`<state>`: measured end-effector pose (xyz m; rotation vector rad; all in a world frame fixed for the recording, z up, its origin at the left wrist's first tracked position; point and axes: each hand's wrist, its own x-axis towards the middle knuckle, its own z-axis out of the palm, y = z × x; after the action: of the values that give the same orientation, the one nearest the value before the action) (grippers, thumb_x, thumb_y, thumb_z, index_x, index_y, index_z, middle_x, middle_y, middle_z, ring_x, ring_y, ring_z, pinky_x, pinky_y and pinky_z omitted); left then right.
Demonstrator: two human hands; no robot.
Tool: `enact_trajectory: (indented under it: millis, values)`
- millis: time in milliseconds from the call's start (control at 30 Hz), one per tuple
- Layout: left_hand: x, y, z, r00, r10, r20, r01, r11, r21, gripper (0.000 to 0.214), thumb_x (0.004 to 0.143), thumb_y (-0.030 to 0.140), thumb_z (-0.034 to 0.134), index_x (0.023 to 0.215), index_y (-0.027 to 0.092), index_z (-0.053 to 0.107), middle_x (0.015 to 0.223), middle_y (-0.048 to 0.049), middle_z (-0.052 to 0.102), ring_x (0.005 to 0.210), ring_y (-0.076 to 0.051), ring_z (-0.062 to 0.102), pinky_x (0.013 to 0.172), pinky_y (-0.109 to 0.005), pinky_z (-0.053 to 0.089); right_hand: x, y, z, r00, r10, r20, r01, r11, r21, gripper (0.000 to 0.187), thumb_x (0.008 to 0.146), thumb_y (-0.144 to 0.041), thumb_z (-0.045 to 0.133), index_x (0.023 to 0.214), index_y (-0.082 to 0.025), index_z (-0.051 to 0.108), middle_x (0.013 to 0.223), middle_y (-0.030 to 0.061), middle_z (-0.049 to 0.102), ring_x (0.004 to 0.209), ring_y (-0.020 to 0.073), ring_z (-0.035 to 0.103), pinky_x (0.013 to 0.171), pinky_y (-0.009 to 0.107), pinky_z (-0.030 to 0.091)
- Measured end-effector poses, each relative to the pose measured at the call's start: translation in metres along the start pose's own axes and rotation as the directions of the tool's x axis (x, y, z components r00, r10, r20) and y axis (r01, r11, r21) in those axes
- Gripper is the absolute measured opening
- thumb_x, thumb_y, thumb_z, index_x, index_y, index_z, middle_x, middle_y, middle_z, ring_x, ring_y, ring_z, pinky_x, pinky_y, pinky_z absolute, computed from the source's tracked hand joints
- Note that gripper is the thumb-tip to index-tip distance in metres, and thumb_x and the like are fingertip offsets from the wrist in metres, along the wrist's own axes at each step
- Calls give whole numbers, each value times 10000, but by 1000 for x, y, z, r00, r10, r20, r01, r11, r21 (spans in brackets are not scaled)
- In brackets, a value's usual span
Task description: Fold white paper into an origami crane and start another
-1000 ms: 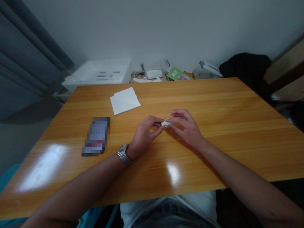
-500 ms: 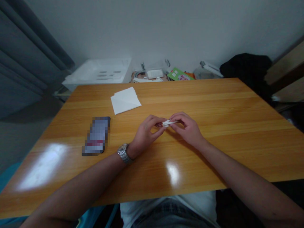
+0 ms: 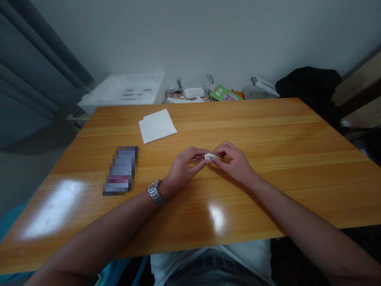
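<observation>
A small folded piece of white paper (image 3: 211, 157) is held above the middle of the table between the fingertips of both hands. My left hand (image 3: 188, 165), with a metal watch on its wrist, pinches the paper's left end between thumb and fingers. From the other side, my right hand (image 3: 235, 163) has its thumb and fingers closed on the right end. Fingers cover parts of the paper, so its full folded shape is hidden. Beyond my left hand, flat white paper sheets (image 3: 157, 126) lie on the wooden table (image 3: 268, 131).
A phone (image 3: 121, 171) with a blurred-out screen lies left of my left forearm. Behind the table's far edge are a white tray (image 3: 119, 89), a white box-shaped item (image 3: 194, 93), a green booklet (image 3: 223, 93) and a black cloth-like heap (image 3: 308, 85).
The folded paper has turned slightly and shifted a little toward me. My right thumb now lies further along it, and my left fingers have moved slightly. The sheets and phone stay put.
</observation>
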<state>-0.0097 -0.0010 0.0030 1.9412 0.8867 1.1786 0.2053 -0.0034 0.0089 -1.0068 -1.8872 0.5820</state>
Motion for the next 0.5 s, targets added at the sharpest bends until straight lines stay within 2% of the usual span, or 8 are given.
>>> enact_trajectory:
  millis: [133, 233, 400, 500]
  values:
    - [1, -1, -2, 1000, 8, 1, -8, 1000, 31, 202, 990, 267, 601, 1141, 194, 714, 1027, -73, 726, 945, -158, 705, 832, -272, 608, -2, 2, 4, 988, 151, 33, -154, 979, 135, 193, 906, -407, 715, 904, -217, 680, 873, 32, 684, 796, 180, 620, 728, 317, 497]
    - [2, -4, -2, 1000, 13, -16, -12, 1000, 15, 182, 970, 242, 619, 1116, 184, 711, 1044, -76, 712, 953, -158, 704, 848, -283, 611, -3, 4, 6, 965, 249, 77, -260, 937, 234, 242, 883, -439, 733, 919, -203, 691, 882, 31, 711, 793, 175, 642, 743, 311, 513]
    - [1, -7, 0, 999, -7, -31, 4, 997, -83, 249, 948, 282, 673, 1175, 180, 661, 1127, -92, 688, 975, -160, 711, 899, -306, 612, -3, 5, 4, 938, 286, 194, -337, 882, 330, 296, 896, -466, 707, 1027, -201, 727, 941, 43, 751, 805, 182, 667, 747, 318, 526]
    - [2, -5, -2, 999, 50, -2, -50, 999, 13, 235, 957, 284, 671, 1178, 203, 676, 1080, -75, 700, 941, -156, 694, 863, -301, 601, -2, 7, 3, 929, 290, 229, -357, 865, 353, 297, 899, -476, 698, 1004, -203, 749, 971, 52, 768, 861, 201, 688, 802, 343, 536]
